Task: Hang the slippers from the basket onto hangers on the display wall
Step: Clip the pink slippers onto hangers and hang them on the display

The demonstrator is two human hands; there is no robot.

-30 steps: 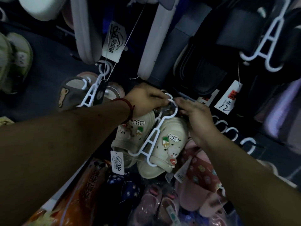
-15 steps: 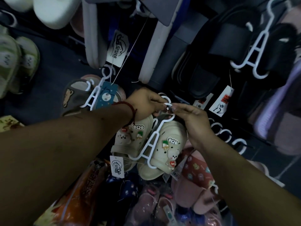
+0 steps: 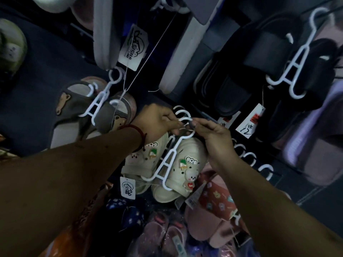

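A pair of cream slippers [image 3: 182, 175] with small charms hangs on a white plastic hanger [image 3: 167, 164] at the middle of the view. My left hand [image 3: 156, 121], with a red string at the wrist, pinches the hanger's hook [image 3: 182, 118] from the left. My right hand [image 3: 215, 134] grips the same hook from the right, fingertips almost touching the left ones. A white tag [image 3: 127, 189] dangles from the left slipper. The hook sits against a dark rail of the display wall; whether it is caught on it is hidden by my fingers.
Grey bear slippers on a white hanger [image 3: 98, 102] hang to the left, black slippers [image 3: 278, 58] upper right, pale soles [image 3: 105, 34] above. Several bare white hooks [image 3: 248, 158] line the rail on the right. Pink, red and navy slippers [image 3: 209, 216] crowd below.
The view has shifted slightly upward and both hands have closed in more tightly on the hanger's hook. The cream slippers stay in about the same place.
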